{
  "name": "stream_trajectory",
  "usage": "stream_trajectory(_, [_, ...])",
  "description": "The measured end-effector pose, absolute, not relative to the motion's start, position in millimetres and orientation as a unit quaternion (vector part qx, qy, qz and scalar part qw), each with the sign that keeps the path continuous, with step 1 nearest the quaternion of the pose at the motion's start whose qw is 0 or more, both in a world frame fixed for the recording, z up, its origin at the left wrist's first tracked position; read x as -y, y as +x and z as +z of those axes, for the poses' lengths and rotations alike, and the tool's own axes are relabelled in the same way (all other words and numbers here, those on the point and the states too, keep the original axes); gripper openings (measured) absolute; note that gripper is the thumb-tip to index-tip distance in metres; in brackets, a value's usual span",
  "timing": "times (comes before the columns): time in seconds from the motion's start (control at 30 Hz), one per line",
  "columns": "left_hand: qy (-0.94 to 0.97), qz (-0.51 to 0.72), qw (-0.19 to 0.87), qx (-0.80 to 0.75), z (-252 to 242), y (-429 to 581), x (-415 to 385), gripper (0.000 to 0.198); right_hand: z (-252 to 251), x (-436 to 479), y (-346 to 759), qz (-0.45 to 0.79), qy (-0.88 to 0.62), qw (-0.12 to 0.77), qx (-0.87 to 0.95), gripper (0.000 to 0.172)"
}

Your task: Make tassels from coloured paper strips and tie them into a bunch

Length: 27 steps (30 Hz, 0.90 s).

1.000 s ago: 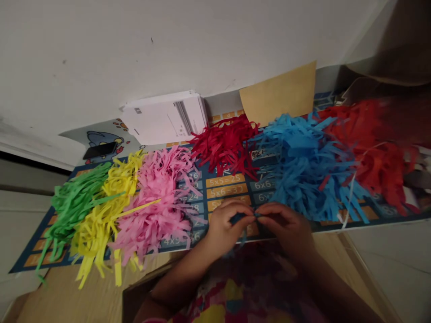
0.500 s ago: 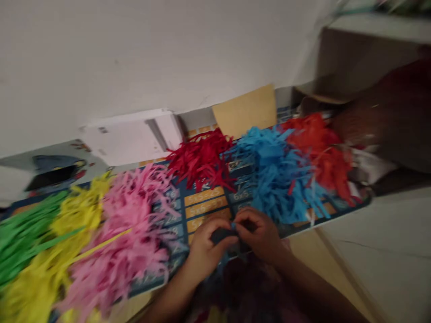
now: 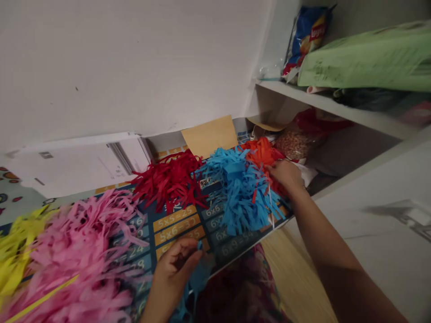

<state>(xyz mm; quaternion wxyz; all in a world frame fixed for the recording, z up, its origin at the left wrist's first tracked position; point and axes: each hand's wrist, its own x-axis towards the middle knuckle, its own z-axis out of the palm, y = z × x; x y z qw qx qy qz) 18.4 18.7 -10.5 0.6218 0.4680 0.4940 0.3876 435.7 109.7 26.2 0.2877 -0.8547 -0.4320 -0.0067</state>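
My left hand (image 3: 180,271) is near the front edge, closed in a pinch on a blue paper tassel (image 3: 200,273). The tassel's blue tip shows above the fingers and its strips hang below. Stretched out to the far right, my right hand (image 3: 288,175) has its fingers curled on a pile of orange paper tassels (image 3: 261,152); its fingertips are partly hidden among the strips. Beside it lies a pile of blue paper tassels (image 3: 239,193). Red paper tassels (image 3: 173,177), pink paper tassels (image 3: 84,242) and yellow paper tassels (image 3: 20,246) spread leftward on a times-table mat (image 3: 175,224).
Against the wall stand a white box (image 3: 81,166) and a tan paper sheet (image 3: 210,137). At right, a shelf (image 3: 323,105) holds a chip bag (image 3: 308,36) and a green package (image 3: 367,58). Under it sits a bag of brown nuts or beans (image 3: 294,141).
My hands, together before, are now apart. The right one has moved to the orange tassels; the left keeps the blue tassel. The view has turned right, showing more of the shelf.
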Motion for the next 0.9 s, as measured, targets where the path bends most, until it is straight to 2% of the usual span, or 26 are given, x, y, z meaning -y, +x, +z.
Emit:
stream_trajectory(0.1, [0.436, 0.412, 0.643, -0.476, -6, 19, -17, 0.036, 18, -108, 442, 0.017, -0.839, 0.334, 0.429, 0.020])
stream_trajectory(0.23, [0.375, 0.413, 0.701, -0.445, 1, 18, -14, 0.037, 22, -89, 444, 0.013, -0.801, 0.436, 0.411, 0.029])
stream_trajectory(0.33, [0.319, 0.418, 0.725, -0.445, 7, 25, -13, 0.038, 29, -66, 405, 0.042, -0.758, 0.482, 0.438, 0.033])
stream_trajectory(0.47, [0.259, 0.413, 0.784, -0.383, 13, 41, -13, 0.043, 31, -26, 304, 0.249, -0.577, 0.459, 0.628, 0.024])
stream_trajectory(0.57, [0.220, 0.433, 0.810, -0.328, 10, 46, -12, 0.041, 29, -6, 240, 0.340, -0.484, 0.476, 0.651, 0.020])
stream_trajectory(0.77, [0.238, 0.448, 0.816, -0.277, -4, 33, -6, 0.039, 14, -14, 180, 0.556, -0.454, 0.485, 0.499, 0.029])
stream_trajectory(0.9, [0.279, 0.450, 0.792, -0.304, -8, 14, -5, 0.043, 13, -31, 182, 0.632, -0.402, 0.563, 0.348, 0.031])
